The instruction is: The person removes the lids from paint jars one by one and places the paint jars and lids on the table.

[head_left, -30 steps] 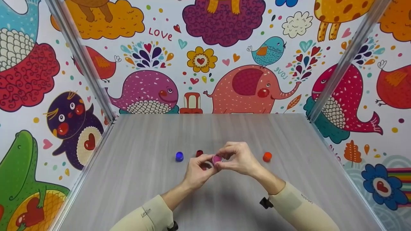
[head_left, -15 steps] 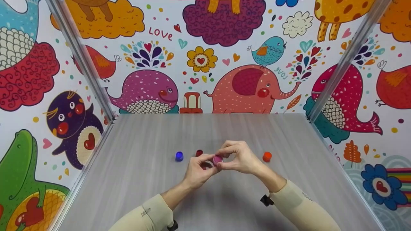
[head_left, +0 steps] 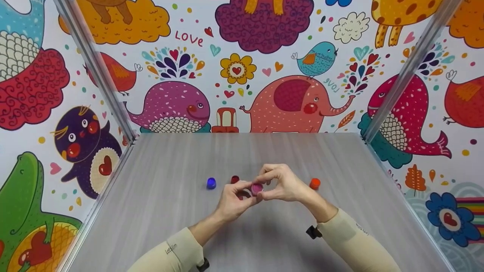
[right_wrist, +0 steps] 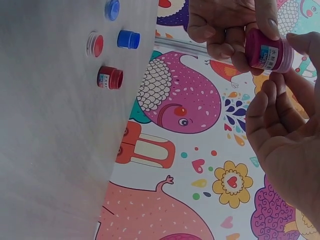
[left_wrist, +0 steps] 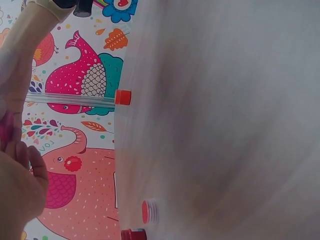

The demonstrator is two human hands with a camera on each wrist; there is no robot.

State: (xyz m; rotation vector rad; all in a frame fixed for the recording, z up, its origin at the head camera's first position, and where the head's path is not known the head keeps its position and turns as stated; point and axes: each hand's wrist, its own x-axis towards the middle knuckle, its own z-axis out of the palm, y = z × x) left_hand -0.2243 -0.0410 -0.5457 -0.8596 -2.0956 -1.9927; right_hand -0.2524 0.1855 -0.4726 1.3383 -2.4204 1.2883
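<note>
Both hands meet over the middle of the table on a small magenta paint jar (head_left: 257, 188). In the right wrist view my left hand (head_left: 231, 204) grips the labelled body of the paint jar (right_wrist: 267, 50). My right hand (head_left: 283, 183) pinches the ridged, pale-edged lid (right_wrist: 286, 56) at the other end, thumb and fingertips on its rim. Beyond the left hand stands a dark red paint jar (head_left: 235, 179), without a lid in the right wrist view. A red lid (right_wrist: 95, 45) lies beside it, partly hidden by the left hand in the head view.
A blue paint jar (head_left: 211, 183) stands to the left, with a blue lid (right_wrist: 112, 9) near it in the right wrist view. An orange paint jar (head_left: 315, 184) stands right of the right hand. Printed walls with metal corner posts (head_left: 410, 71) enclose the table (head_left: 170, 158).
My right hand has shifted slightly up and turned a little at the magenta paint jar. The left hand keeps its hold nearly still; the jars on the table stay put.
</note>
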